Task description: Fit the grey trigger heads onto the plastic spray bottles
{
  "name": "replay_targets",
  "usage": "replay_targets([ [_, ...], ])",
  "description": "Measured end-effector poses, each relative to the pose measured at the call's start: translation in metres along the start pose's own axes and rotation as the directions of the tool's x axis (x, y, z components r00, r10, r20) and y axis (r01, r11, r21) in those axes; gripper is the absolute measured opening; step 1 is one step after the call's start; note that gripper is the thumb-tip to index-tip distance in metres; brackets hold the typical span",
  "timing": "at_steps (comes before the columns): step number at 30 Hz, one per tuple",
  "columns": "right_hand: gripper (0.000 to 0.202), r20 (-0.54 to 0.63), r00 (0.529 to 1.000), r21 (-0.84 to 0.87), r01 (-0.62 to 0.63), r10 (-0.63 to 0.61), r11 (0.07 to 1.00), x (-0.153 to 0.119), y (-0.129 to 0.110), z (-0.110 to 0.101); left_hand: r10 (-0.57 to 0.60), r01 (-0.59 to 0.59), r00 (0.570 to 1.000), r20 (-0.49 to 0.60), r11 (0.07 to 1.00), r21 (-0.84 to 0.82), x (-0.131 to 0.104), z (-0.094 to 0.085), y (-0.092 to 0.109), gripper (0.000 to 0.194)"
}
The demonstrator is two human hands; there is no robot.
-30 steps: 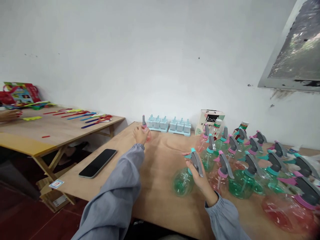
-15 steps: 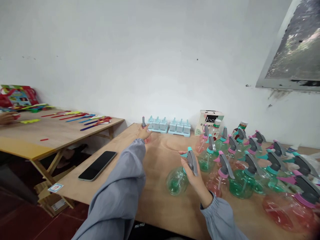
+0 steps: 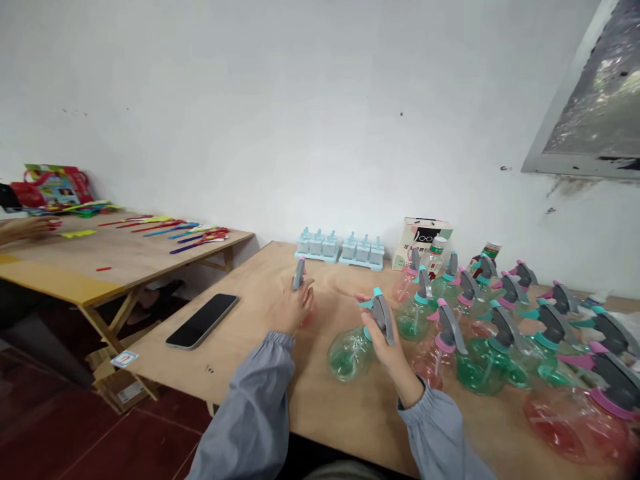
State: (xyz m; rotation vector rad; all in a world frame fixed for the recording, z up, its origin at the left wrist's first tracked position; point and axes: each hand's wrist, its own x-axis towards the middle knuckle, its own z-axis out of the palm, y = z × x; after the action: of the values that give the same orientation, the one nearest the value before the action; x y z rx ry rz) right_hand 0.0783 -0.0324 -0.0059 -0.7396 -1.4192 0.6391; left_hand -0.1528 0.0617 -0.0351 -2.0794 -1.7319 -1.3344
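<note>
My left hand is closed around a pink spray bottle near the middle of the table; its grey trigger head pokes up above my fingers, and most of the body is hidden behind the hand. My right hand grips the neck and trigger head of a green spray bottle, whose round clear body tilts to the left. To the right of that hand stand several more spray bottles, among them a pink one and a green one, with grey triggers and pink or turquoise collars.
Two light-blue ice-pop mould sets stand along the wall beside a carton and a clear bottle. A phone lies at the left. On the neighbouring table, near another person's hand, are coloured plastic pieces.
My left hand has come back toward me from the far side of the table, bringing the pink spray bottle along. My right hand stays on the green spray bottle. The view has shifted slightly left.
</note>
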Motion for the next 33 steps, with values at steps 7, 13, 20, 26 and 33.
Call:
replay_targets([
  [7,0.028,-0.089,0.996,0.034,0.021,-0.018,0.999,0.007,-0.012,-0.005,0.205,-0.203,0.974,-0.092,0.979,0.026,-0.023,0.010,0.015,0.038],
  [13,0.031,-0.085,0.995,-0.036,-0.053,0.050,0.998,0.014,-0.016,0.000,0.198,-0.200,0.974,-0.113,0.980,-0.005,-0.024,0.018,0.012,0.038],
  [20,0.025,-0.155,0.985,-0.043,-0.084,0.077,0.996,0.022,-0.010,-0.004,0.203,-0.213,0.969,-0.141,0.976,-0.055,-0.023,0.022,0.009,0.037],
  [26,0.027,-0.274,0.956,-0.052,-0.123,0.105,0.991,0.020,-0.016,-0.003,0.201,-0.209,0.973,-0.117,0.976,-0.059,-0.022,0.026,0.005,0.039],
  [33,0.027,-0.285,0.956,-0.037,-0.085,0.071,0.996,0.024,-0.012,-0.001,0.177,-0.186,0.977,-0.122,0.980,-0.063,-0.023,0.024,0.008,0.039],
])
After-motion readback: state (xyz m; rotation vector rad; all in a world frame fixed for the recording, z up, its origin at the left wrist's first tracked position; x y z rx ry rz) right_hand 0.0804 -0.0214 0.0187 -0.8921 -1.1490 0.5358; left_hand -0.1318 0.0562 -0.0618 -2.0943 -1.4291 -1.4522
